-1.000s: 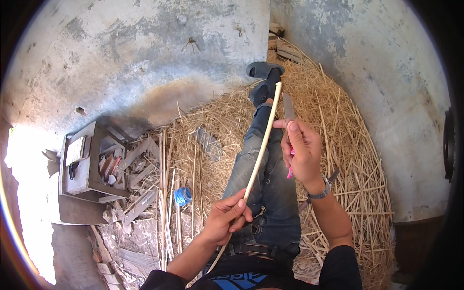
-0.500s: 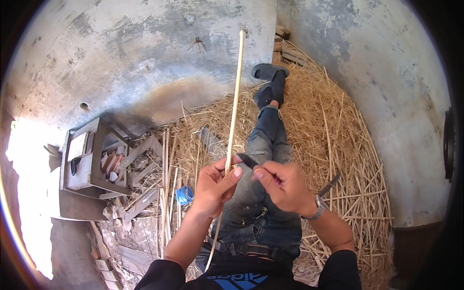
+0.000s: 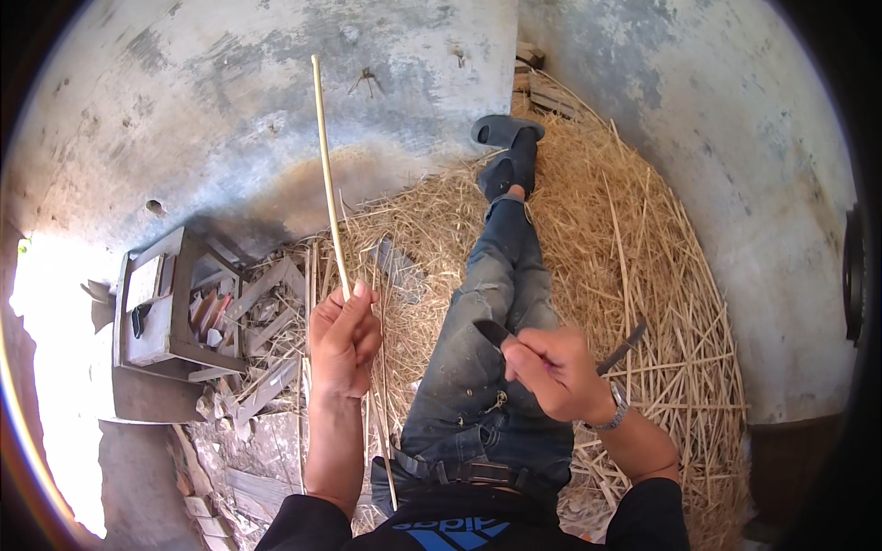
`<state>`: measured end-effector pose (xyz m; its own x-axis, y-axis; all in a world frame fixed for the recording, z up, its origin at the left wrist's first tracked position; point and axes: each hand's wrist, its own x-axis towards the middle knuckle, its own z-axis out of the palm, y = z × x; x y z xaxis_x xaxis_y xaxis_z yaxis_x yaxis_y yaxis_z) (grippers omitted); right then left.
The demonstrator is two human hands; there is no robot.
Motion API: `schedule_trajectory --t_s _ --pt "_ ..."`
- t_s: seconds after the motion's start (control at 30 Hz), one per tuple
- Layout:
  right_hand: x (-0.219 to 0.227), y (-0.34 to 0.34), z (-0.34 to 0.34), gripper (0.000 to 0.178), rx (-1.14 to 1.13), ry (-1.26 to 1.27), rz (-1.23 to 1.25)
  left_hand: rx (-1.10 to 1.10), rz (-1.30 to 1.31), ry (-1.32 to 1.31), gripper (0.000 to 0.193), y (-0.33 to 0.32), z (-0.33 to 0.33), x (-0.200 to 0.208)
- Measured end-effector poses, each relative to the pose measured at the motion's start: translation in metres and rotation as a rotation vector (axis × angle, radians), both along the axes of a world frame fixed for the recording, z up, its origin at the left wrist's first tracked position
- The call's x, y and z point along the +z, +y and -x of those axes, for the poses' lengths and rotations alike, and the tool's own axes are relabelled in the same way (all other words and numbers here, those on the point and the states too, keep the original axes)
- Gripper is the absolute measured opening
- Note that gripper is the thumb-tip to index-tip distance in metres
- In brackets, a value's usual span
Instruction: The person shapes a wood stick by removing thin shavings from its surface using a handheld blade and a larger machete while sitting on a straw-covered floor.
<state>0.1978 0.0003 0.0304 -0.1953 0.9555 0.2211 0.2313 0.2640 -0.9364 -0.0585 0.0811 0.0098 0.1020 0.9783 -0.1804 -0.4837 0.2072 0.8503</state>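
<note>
My left hand (image 3: 344,337) is closed around a long, thin, pale strip (image 3: 329,174), apparently split bamboo or cane. The strip leans up and slightly left, its tip in front of the wall, and its lower length runs down past my wrist to my waist. To the right, over my thigh, my right hand (image 3: 554,369) grips a knife with a short dark blade (image 3: 491,331) pointing left. The handle is mostly hidden in my fist. Blade and strip are apart. A watch (image 3: 614,407) is on my right wrist.
My outstretched legs (image 3: 478,321) lie on straw-like shavings (image 3: 588,220). A dark, narrow, blade-like piece (image 3: 625,347) lies right of my right hand. At left stands a worn wooden cabinet (image 3: 161,317) beside broken boards (image 3: 266,390). Grey walls (image 3: 239,110) curve around.
My left hand has moved left and turned, carrying the strip away from the knife. My right hand has shifted slightly down and right. A blue bundle on the floor is now hidden.
</note>
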Motion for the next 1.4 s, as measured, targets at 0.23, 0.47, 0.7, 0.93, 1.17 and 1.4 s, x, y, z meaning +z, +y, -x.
schedule_trajectory --t_s 0.23,0.47,0.7,0.93,1.17,1.4 --pt "0.031 -0.027 0.004 0.031 0.345 0.337 -0.542 -0.072 -0.001 0.048 0.021 -0.006 -0.005 -0.004" --pt "0.052 -0.020 -0.001 0.007 0.547 0.279 -0.647 -0.095 0.008 -0.020 0.022 -0.008 -0.011 -0.007" --pt "0.055 -0.019 -0.005 0.010 0.571 0.246 -0.652 -0.102 0.011 0.022 0.020 -0.007 -0.011 -0.007" --pt "0.053 -0.022 -0.006 0.013 0.543 0.258 -0.654 -0.104 -0.002 0.028 0.020 -0.007 -0.012 -0.009" --pt "0.058 -0.023 -0.008 0.011 0.552 0.214 -0.641 -0.098 -0.008 -0.038 0.020 -0.008 -0.008 -0.013" --pt "0.059 -0.024 -0.005 0.011 0.560 0.212 -0.657 -0.094 -0.014 -0.030 0.021 -0.009 -0.006 -0.011"
